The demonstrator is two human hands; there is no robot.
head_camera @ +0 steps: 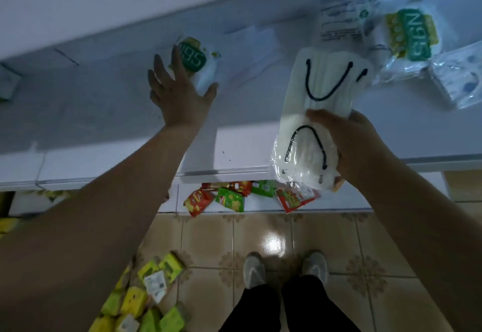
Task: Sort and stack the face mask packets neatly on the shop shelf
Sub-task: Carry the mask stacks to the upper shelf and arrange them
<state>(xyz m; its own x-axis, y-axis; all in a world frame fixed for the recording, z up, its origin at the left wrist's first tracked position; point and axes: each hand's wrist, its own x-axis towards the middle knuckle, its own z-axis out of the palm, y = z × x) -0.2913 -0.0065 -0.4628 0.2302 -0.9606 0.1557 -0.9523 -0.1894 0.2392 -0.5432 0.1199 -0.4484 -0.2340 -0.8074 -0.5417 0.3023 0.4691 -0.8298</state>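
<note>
My right hand (357, 138) grips a clear packet of white masks with black ear loops (315, 117) by its lower half, held tilted over the front edge of the white shelf (104, 102). My left hand (177, 91) reaches flat over the shelf with fingers spread, its fingertips touching a small N95 mask packet with a green label (198, 63). At the right of the shelf lies a larger N95 packet (412, 36), a clear packet with printed text (339, 21) and a packet of blue-patterned masks (464, 81).
A lower shelf (260, 207) carries red and green snack packets (227, 198). Yellow and green packets (146, 297) lie heaped at the lower left. My feet stand on a tiled floor (287, 240). A pale packet (250, 44) lies mid-shelf.
</note>
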